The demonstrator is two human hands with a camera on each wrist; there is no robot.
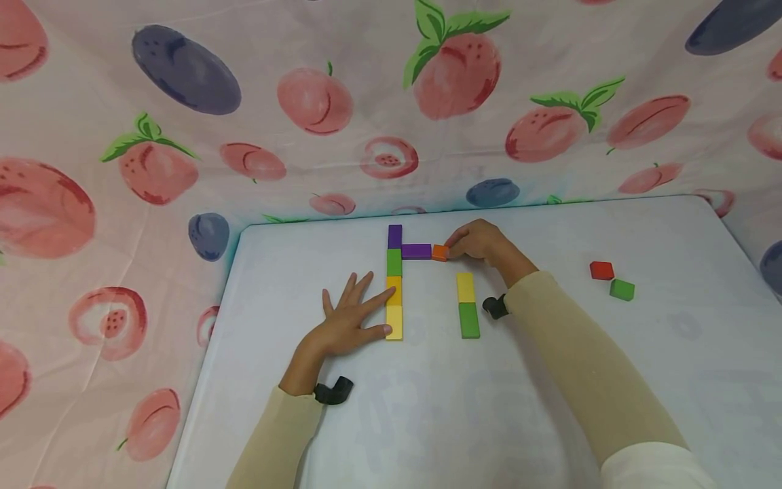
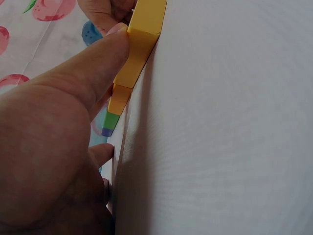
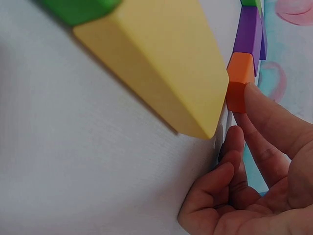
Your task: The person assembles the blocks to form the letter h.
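A column of blocks runs down the white table: purple [image 1: 395, 236], green [image 1: 394, 262], orange-yellow [image 1: 394, 281] and yellow [image 1: 396, 320]. Another purple block [image 1: 417, 252] reaches rightward from the column's upper part, and an orange block [image 1: 439, 252] sits against its right end. My right hand [image 1: 482, 243] pinches that orange block between thumb and forefinger, as the right wrist view also shows. With spread fingers, my left hand [image 1: 345, 326] touches the two lower column blocks; its thumb [image 2: 105, 58] presses the side of the nearest yellow one.
Below my right hand, a yellow block [image 1: 466, 288] and a green block [image 1: 470, 320] lie end to end. Farther right are a red block [image 1: 601, 271] and a green block [image 1: 622, 290], nearly touching. Fruit-printed cloth [image 1: 256, 122] hangs behind the table [image 1: 550, 421] and along its left.
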